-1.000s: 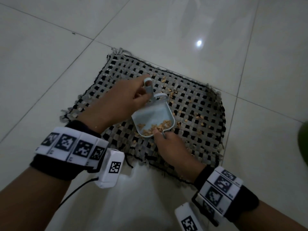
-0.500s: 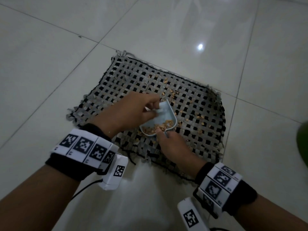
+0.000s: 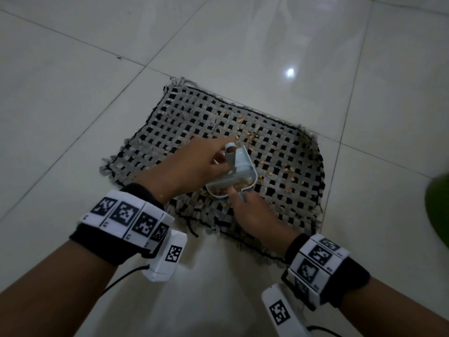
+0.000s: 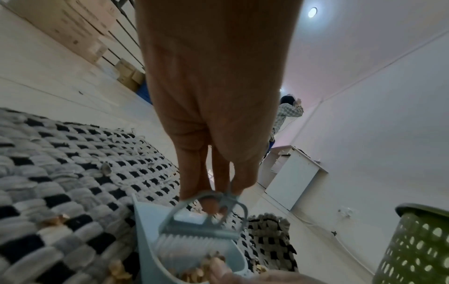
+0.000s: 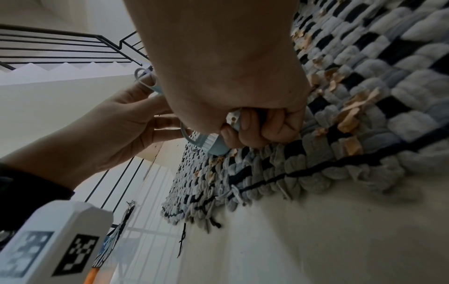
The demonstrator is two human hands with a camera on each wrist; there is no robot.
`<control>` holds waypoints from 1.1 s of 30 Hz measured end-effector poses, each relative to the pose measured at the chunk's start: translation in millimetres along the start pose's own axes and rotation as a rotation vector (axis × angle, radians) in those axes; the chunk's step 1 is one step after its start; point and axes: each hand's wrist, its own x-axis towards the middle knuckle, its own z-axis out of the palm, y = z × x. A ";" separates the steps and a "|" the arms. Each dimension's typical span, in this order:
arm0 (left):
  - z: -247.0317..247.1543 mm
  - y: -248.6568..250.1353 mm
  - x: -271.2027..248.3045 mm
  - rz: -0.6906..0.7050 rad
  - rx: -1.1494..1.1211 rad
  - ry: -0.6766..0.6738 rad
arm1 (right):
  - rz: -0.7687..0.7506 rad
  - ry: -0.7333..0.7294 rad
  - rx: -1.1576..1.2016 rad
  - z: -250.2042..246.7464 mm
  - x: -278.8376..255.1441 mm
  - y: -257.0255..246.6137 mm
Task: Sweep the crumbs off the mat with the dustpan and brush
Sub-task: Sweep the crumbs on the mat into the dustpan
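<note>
A grey and black woven mat (image 3: 184, 122) lies on the tiled floor, with tan crumbs (image 3: 290, 170) scattered over its right half. My right hand (image 3: 239, 194) grips the short handle of a pale blue dustpan (image 3: 245, 166), which is tilted up over the mat's near middle. More crumbs (image 3: 241, 184) are heaped in its lower end. My left hand (image 3: 224, 159) pinches the looped handle of the small brush (image 3: 230, 154). The brush (image 4: 201, 228) stands inside the pan with its white bristles against the crumb heap. In the right wrist view my fingers (image 5: 252, 123) curl round the pan handle.
A green perforated basket (image 4: 417, 246) stands on the floor to the right of the mat, its edge (image 3: 439, 205) at the side of the head view. A white cabinet (image 4: 291, 173) and a person (image 4: 289, 113) are far behind. A stair railing (image 5: 73, 46) rises to the left.
The brush has been drawn along the pan from its open edge toward the handle end. The pan has tipped up from nearly flat, and the crumbs have gathered at its lower end.
</note>
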 end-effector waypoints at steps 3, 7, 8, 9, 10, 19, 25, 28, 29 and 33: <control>0.7 2.6 -1.4 0.013 0.020 0.009 | 0.006 -0.010 -0.004 -1.3 0.1 2.4; -1.1 3.5 -0.1 0.024 0.054 0.041 | 0.007 -0.010 -0.005 -3.0 -1.8 2.2; -0.7 4.1 0.2 0.026 0.063 0.034 | 0.002 -0.009 -0.011 -3.1 -1.7 2.5; 0.0 4.6 0.3 0.031 0.069 0.028 | -0.002 -0.010 -0.018 -2.8 -1.3 3.2; 0.1 5.5 0.5 0.037 0.070 0.037 | -0.005 -0.009 -0.021 -2.7 -1.0 3.8; 7.1 4.3 1.4 0.054 0.057 0.029 | -0.022 -0.004 -0.030 -3.1 -2.3 8.7; -2.6 6.3 1.7 0.074 0.076 0.103 | -0.037 -0.010 -0.026 -3.2 -1.9 9.6; -7.6 7.8 3.4 0.083 0.101 0.139 | -0.043 -0.016 -0.024 -3.7 -3.0 10.2; -6.2 9.1 4.2 0.090 0.145 0.115 | -0.042 -0.015 -0.028 -3.6 -3.3 9.7; 2.7 10.5 5.7 0.149 0.255 0.067 | -0.023 -0.007 -0.040 -4.8 -3.6 7.9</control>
